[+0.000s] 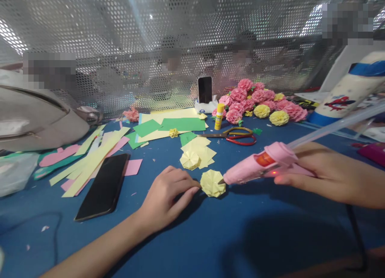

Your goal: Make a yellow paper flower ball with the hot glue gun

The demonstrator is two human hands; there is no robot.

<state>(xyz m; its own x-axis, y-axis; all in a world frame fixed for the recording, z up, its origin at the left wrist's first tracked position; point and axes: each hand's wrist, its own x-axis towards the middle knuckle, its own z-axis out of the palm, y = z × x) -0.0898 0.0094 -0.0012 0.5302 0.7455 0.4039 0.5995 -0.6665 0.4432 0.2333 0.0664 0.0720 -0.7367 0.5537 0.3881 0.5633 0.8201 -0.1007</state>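
Note:
My left hand point(167, 198) rests on the blue table point(210, 238), fingers pinched on the left edge of a yellow folded paper flower point(212, 183). My right hand point(319, 176) grips a pink glue gun point(261, 166) with a clear glue stick poking out of its back. The gun's nozzle touches the right side of that flower. Just behind lie another folded yellow piece point(190, 160) and yellow paper squares point(203, 150).
A black phone point(104, 186) lies left of my hand beside yellow and pink paper strips point(90, 162). Scissors point(237, 135), a glue stick point(219, 116), green sheets point(177, 125) and finished pink and yellow flowers point(258, 103) sit farther back. A grey bag point(36, 117) is left, a bottle point(345, 91) right.

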